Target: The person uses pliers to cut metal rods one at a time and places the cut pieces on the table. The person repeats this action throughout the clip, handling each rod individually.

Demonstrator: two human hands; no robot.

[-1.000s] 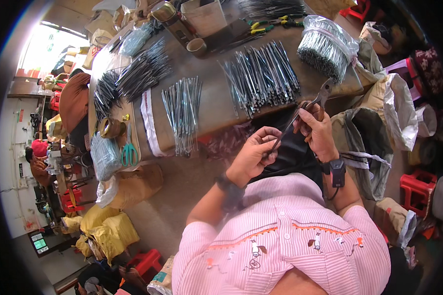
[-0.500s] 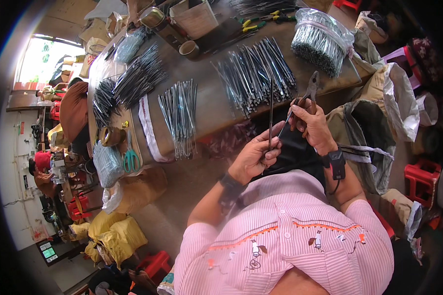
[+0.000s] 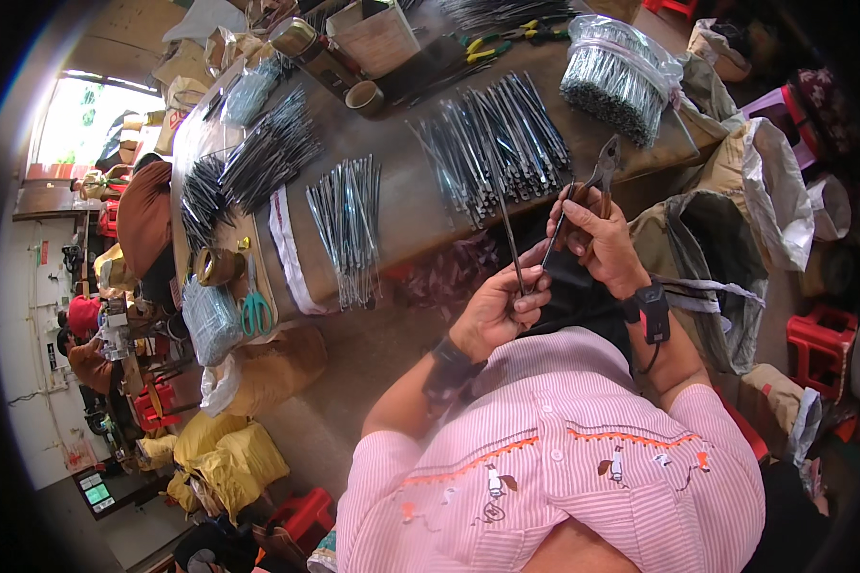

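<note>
My left hand [image 3: 495,307] is closed around a thin dark metal strip [image 3: 508,229], which sticks up from the fingers with its top leaning left. In my right hand [image 3: 600,244] is a pair of pliers [image 3: 606,164] with brownish handles, jaws pointing up and away. A second thin strip [image 3: 553,239] runs from the right thumb and fingertips down to the left fingertips, so the two hands nearly meet. Beyond them on the table lies a wide row of similar dark strips [image 3: 506,143]. Another bundle of strips [image 3: 346,224] lies to its left.
The table [image 3: 406,224] also bears more dark strips [image 3: 272,153], a plastic-wrapped bundle [image 3: 621,81], yellow-handled pliers [image 3: 487,50], a cup [image 3: 364,96] and teal scissors [image 3: 255,310]. Open sacks [image 3: 707,277] stand at the right, near a red stool [image 3: 820,349].
The strip in my left hand has tipped, its top swinging left. My left hand has shifted slightly right. The right hand still holds the pliers in nearly the same place.
</note>
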